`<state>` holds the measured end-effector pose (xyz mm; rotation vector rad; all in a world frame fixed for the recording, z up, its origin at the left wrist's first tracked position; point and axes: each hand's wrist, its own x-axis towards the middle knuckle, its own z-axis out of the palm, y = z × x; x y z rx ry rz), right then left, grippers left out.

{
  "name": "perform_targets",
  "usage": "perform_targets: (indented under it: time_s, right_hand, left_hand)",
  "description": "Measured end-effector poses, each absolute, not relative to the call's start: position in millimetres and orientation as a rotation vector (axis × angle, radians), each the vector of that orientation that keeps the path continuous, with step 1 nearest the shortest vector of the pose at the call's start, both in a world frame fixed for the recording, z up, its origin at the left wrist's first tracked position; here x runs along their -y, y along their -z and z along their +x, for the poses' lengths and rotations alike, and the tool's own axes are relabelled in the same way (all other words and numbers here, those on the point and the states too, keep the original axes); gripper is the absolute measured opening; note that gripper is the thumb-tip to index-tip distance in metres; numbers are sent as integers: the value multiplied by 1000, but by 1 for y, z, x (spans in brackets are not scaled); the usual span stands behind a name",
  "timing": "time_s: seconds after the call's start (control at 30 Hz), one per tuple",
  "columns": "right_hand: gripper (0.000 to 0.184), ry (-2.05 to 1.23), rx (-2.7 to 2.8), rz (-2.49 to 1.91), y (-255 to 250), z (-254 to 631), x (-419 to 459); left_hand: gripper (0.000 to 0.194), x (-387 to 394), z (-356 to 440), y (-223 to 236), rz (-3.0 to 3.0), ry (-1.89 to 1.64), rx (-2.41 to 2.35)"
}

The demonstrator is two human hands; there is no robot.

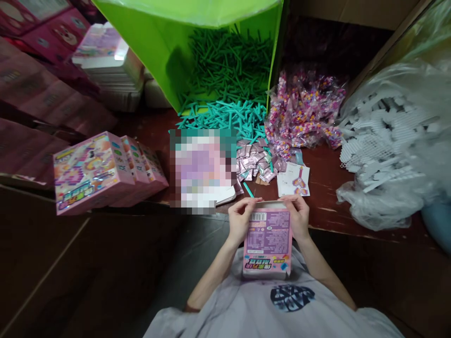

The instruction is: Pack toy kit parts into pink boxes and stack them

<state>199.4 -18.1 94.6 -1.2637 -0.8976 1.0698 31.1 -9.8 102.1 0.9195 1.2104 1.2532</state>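
I hold a small pink printed box (pixel 268 241) upright against my chest, its barcode side facing me and its top end open. My left hand (pixel 240 219) grips the box's upper left edge, fingers curled over the top flap. On the upper right edge my right hand (pixel 299 217) does the same, fingertips on the flap. Just beyond the box, on the dark red table (pixel 327 183), lie a printed leaflet (pixel 294 180) and a heap of small foil packets (pixel 256 159).
Three closed pink boxes (pixel 105 171) stand in a row at the left. A green bin (pixel 211 51) spills teal sticks (pixel 229 117). Bagged pink beads (pixel 303 110) lie behind. A plastic bag of white pegboards (pixel 391 145) fills the right. Flat cartons (pixel 109 65) are stacked back left.
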Motion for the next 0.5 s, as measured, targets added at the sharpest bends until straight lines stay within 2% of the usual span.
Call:
perform_targets:
  time_s: [0.13,0.17,0.3,0.4,0.5]
  right_hand:
    - [12,-1058,953,-1268,-99,199,18]
    - [9,-1070,947,-1255,-100,200,18]
    - [4,-1157,878,-1209,-101,201,18]
    - [19,-1199,897,-1205,-102,201,17]
    - [37,-1171,920,-1274,-105,197,17]
  left_hand:
    - [53,9,32,-100,847,-1238,-1234]
    - [52,9,32,-100,846,-1228,-1247]
    - [27,7,32,-105,836,-1197,-1308]
    - [18,7,32,-109,859,-1214,-1300]
    - [23,9,33,-110,907,-1254,-1283]
